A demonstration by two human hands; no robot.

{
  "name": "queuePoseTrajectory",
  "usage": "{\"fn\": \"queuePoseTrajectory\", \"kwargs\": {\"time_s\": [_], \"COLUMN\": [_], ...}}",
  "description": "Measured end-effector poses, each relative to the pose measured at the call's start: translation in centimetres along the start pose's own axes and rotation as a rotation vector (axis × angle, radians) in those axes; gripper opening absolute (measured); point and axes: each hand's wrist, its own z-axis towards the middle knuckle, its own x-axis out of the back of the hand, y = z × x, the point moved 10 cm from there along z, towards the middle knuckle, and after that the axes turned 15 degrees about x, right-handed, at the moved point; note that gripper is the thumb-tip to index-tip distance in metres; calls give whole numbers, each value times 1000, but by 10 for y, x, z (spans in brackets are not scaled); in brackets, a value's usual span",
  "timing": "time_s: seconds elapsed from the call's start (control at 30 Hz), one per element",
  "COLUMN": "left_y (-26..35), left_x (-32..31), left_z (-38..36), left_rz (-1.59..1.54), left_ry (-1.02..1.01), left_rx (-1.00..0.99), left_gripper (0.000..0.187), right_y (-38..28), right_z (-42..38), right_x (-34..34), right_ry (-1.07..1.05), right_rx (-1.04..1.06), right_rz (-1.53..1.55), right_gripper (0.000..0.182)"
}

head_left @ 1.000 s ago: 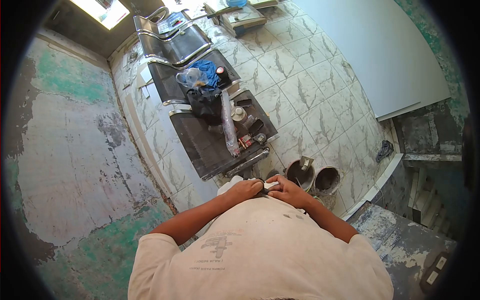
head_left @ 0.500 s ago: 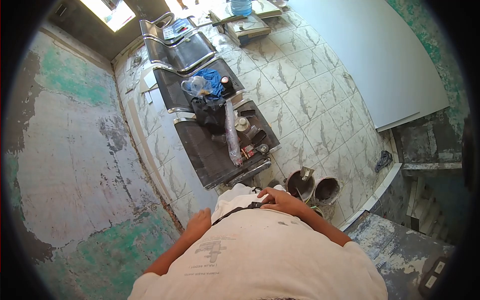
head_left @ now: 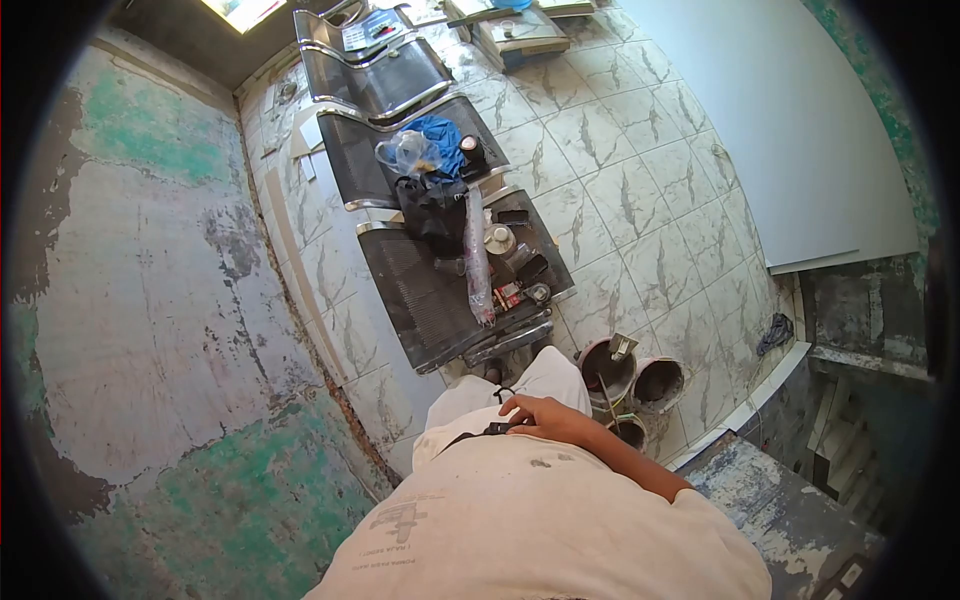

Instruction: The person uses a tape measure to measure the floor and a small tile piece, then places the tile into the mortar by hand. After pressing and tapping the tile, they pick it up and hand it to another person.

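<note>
My right hand [head_left: 547,418] rests at the front of my waist, its fingers curled over a black waist strap with a small box-like buckle [head_left: 497,428]. A thin black cord loop [head_left: 505,395] hangs just beyond the fingertips. Below the hand spreads my stained, light-coloured shirt [head_left: 540,510], and my pale trousers [head_left: 555,378] show past it. My left hand is out of view. Close ahead of my legs stands a black metal bench seat [head_left: 400,300]. On it lie a plastic-wrapped roll [head_left: 478,260], a black bag [head_left: 432,215] and small items.
Several buckets stand to the right of my legs, one [head_left: 658,382] beside another with a tool [head_left: 622,346] on its rim. A large white panel [head_left: 780,130] leans at the right. Steps [head_left: 850,450] descend at lower right. A peeling wall [head_left: 150,300] runs along the left.
My left hand, earlier beside my waist, has dropped out of view. My right hand stays at the waist strap. The view has shifted, and more of my trousers shows.
</note>
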Motion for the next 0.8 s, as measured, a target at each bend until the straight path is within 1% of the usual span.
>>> {"fn": "queuePoseTrajectory", "kwargs": {"time_s": [0.07, 0.1, 0.17, 0.2, 0.23, 0.3, 0.33, 0.37, 0.4, 0.43, 0.47, 0.5, 0.53, 0.57, 0.63, 0.67, 0.77, 0.8], "left_y": [-1, 0, 7, 8, 8, 9, 8, 6, 5, 2, -2, -7, -12, -17, -25, -27, -36, -38], "left_x": [-14, -22, -38, -47, -55, -67, -72, -78, -84, -90, -96, -103, -110, -119, -138, -147, -175, -186], "left_z": [1, 2, 6, 7, 5, 4, 2, 0, -2, -6, -10, -17, -24, -32, -49, -54, -71, -77], "left_rz": [-56, -86, -132, -159, -182, -217, -235, -252, -269, -291, -313, -332, -355, -378, -420, -443, -518, -547], "left_ry": [-12, -16, -24, -27, -34, -42, -46, -51, -56, -60, -61, -62, -64, -65, -79, -87, -111, -120], "left_rx": [42, 64, 111, 138, 171, 218, 246, 275, 303, 332, 364, 398, 431, 467, 536, 564, 648, 672], "left_gripper": [41, 41, 42, 42, 42, 42, 42, 42, 43, 43, 43, 43, 43, 43, 44, 44, 44, 44], "right_y": [12, 18, 27, 53, 58, 90, 132, 194, 249, 294, 329, 356, 385, 401, 407, 406, 392, 387], "right_z": [1, 1, 3, 8, 16, 5, 21, 43, 85, 111, 118, 124, 133, 144, 167, 177, 195, 203], "right_x": [5, 12, 18, 15, 27, 11, 18, 33, 76, 124, 170, 207, 231, 248, 270, 277, 281, 279], "right_ry": [-90, -107, -268, -332, -348, -593, -646, -508, -205, 104, 344, 518, 580, 581, 568, 559, 525, 501], "right_rx": [49, 37, 78, 198, 190, -419, -392, -427, -200, -60, -199, -262, -346, -335, -318, -355, -471, -450], "right_rz": [-45, -39, -51, -10, 6, 772, 631, 527, 225, -170, -261, -501, -618, -705, -808, -828, -963, -964], "right_gripper": [39, 39, 43, 46, 46, 47, 49, 46, 44, 42, 46, 54, 65, 78, 80, 83, 86, 86]}}
